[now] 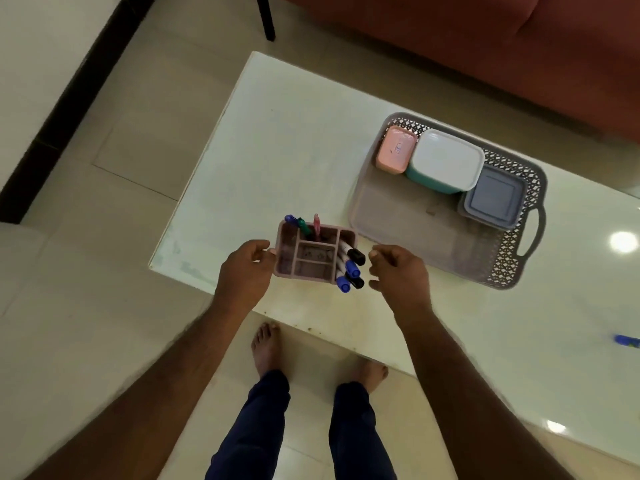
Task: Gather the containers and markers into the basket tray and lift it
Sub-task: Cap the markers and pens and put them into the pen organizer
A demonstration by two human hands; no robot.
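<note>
Left hand (246, 268) at the near-left wall of the pink marker holder (313, 256), fingertips touching it, grip not yet closed. Right hand (398, 271) just beside the holder's right side, fingers curled and apart, empty. Markers (350, 270) upright in the holder, on the white table (277, 150), beside the basket tray (526, 233) but outside it. Already in the tray: pink container (396, 150), white-lidded teal container (446, 161), grey container (493, 199). Probably left: holder into the tray, a stray blue marker (627, 340) at the far right, then the lift.
</note>
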